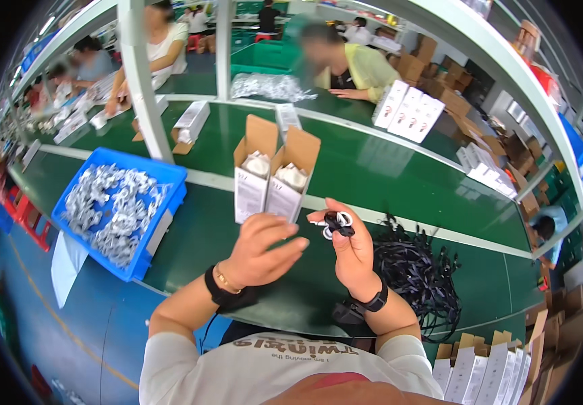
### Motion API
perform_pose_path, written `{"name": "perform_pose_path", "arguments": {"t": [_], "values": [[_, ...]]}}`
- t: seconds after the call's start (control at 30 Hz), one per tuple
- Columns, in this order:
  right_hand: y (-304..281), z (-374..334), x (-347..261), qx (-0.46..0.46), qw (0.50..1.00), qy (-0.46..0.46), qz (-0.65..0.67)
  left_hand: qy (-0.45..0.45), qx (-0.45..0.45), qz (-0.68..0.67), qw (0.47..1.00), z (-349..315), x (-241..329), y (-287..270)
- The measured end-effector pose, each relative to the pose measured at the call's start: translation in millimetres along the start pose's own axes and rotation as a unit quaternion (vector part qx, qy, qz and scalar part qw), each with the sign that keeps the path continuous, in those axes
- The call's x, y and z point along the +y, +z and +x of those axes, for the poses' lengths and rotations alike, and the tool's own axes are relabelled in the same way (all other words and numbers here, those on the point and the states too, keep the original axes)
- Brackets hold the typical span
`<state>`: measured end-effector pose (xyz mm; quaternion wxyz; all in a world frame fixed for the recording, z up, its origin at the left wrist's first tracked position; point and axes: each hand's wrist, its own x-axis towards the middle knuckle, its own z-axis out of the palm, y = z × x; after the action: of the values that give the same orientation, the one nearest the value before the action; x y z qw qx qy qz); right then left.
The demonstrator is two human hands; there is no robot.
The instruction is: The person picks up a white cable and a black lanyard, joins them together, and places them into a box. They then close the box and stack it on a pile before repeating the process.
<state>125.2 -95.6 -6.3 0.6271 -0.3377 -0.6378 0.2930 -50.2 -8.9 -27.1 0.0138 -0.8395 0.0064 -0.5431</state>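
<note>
Between the thumb and fingers of my right hand (354,266) is a small bundle of black and white looped pieces (338,225); its exact kind is too small to make out. My left hand (262,248) hovers just left of it, holding nothing, with its fingers apart and pointing toward the bundle. Right behind my hands stand two upright white cartons (283,202) with brown flaps raised and white wrapped contents showing at the top. A tangled heap of black cords or straps (421,277) lies right of my right hand.
At the left, a blue bin (140,267) holds many whitish coiled pieces. White cartons (487,371) stand at the lower right. Across the green bench (372,167) are more white boxes (409,111), a bag of wrapped pieces (271,86) and co-workers. A white post (144,88) rises behind the bin.
</note>
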Motion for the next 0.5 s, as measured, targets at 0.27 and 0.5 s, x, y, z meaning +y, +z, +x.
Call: {"name": "perform_pose_path", "arguments": {"t": [0.27, 0.5], "values": [[12.6, 88.6, -17.2, 0.016, 0.860, -0.080, -0.503, -0.218, 0.033, -0.032, 0.975, -24.0, -23.8, 3.6], [2.7, 62.3, -15.8, -0.090, 0.780, -0.034, -0.618, -0.226, 0.024, -0.068, 0.971, -25.1, -14.2, 9.4]]}}
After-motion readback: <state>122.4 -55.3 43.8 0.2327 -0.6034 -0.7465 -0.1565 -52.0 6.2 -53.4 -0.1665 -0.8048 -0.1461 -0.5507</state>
